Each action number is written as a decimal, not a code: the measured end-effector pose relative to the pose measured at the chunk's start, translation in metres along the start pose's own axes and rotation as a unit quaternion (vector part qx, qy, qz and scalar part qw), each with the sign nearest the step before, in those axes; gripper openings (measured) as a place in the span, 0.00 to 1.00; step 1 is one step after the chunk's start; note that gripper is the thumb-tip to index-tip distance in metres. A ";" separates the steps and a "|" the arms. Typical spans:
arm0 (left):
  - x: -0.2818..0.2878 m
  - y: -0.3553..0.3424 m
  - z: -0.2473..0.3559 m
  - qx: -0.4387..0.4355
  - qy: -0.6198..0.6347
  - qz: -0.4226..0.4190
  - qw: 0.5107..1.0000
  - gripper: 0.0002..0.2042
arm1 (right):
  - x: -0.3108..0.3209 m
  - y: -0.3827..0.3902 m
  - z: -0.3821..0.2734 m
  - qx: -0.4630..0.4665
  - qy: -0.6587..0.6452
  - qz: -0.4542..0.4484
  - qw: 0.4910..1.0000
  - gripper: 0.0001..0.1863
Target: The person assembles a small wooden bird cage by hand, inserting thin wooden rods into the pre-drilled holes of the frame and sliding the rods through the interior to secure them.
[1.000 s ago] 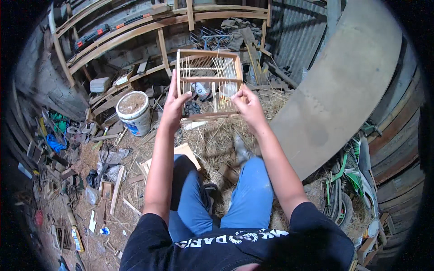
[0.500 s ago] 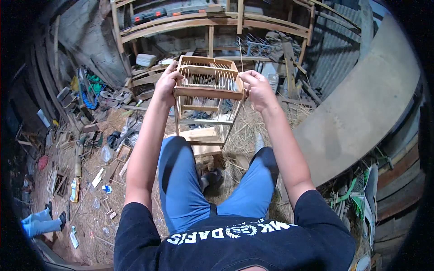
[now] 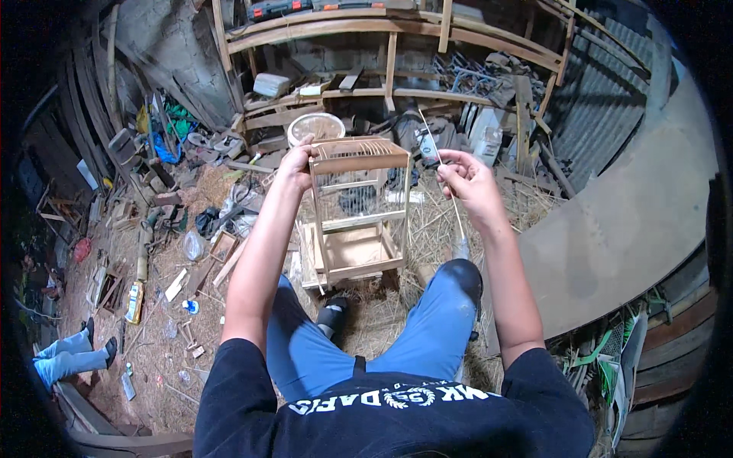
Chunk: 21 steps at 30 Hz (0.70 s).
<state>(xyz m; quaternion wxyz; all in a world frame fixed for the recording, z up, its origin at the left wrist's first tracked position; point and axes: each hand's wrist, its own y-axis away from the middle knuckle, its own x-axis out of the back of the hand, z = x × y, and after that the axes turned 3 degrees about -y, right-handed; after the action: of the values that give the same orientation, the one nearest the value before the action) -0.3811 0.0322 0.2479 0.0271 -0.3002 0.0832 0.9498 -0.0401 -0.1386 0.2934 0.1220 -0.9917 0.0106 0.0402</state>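
A small wooden cage frame (image 3: 359, 162) stands before me between my knees and the far bench, with thin rods along its top and open sides. My left hand (image 3: 296, 164) is closed on its upper left corner. Low in the frame, a pale wooden base (image 3: 366, 266) shows. To the right of the cage and apart from it, my right hand (image 3: 469, 187) pinches a long thin stick (image 3: 432, 141) that slants from upper left to lower right. Some of those fingertips are hidden behind the hand.
A large board (image 3: 611, 221) leans along the right side. Behind the cage are a round pale-rimmed tub (image 3: 315, 126) and a wooden rack (image 3: 359, 28). Scraps and straw litter the ground. Another person's legs (image 3: 72, 359) show at the lower left.
My right hand has moved right, away from the cage's top edge, carrying the thin stick. The cage has tipped more upright and its base shows more. The view has shifted.
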 end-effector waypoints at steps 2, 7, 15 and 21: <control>0.016 -0.005 -0.002 0.021 -0.001 -0.013 1.000 0.41 | -0.006 -0.004 0.006 -0.003 -0.002 -0.013 1.000 0.24; 0.066 -0.029 -0.007 0.051 0.055 -0.042 0.996 0.44 | -0.038 -0.022 0.023 -0.037 -0.040 -0.030 0.998 0.20; 0.104 -0.045 -0.006 0.065 0.075 -0.084 0.992 0.48 | -0.085 -0.053 0.037 -0.065 -0.101 -0.086 0.989 0.19; 0.123 -0.050 -0.012 0.057 0.053 -0.077 0.994 0.45 | -0.110 -0.058 0.048 0.002 -0.046 -0.067 0.997 0.16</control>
<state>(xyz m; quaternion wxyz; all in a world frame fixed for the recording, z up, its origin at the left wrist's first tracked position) -0.4697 0.0791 0.1608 0.1130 -0.3535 0.1156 0.9214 -0.1518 -0.0693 0.2699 0.1263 -0.9870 -0.0615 0.0776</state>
